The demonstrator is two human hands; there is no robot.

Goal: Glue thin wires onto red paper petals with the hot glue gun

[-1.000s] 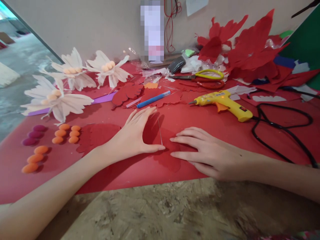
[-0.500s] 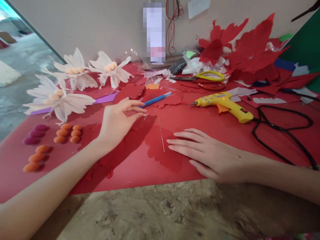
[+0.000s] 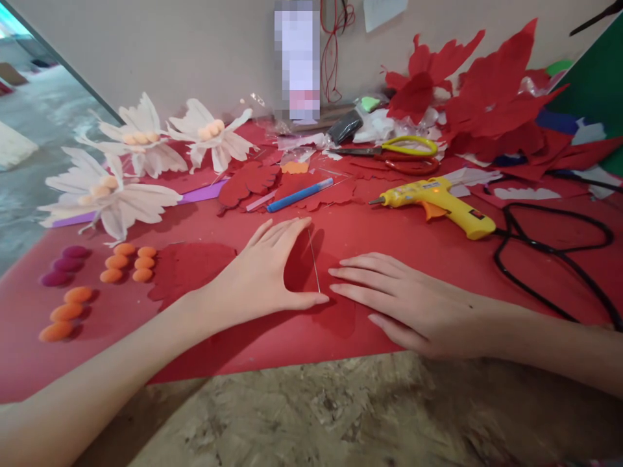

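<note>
On my feed a red-covered table point(image 3: 360, 220) spreads out, its near edge just below both hands. Large red cut-outs point(image 3: 491, 117) crowd its far right corner; white flowers point(image 3: 117, 198) stand toward its far left corner. The left hand point(image 3: 256, 275) is spread wide, thumb well apart from the fingers, gripping nothing that I can see. The right hand point(image 3: 409, 308) lies palm down, fingers loosely straight, nothing grasped. A yellow glue gun point(image 3: 438, 193) rests beyond it, nearer the right edge. By the middle of the near edge I see a scalloped piece point(image 3: 335, 319) under the right fingertips — and on it a thin wire point(image 3: 314, 259), its near end at the left thumb tip.
</note>
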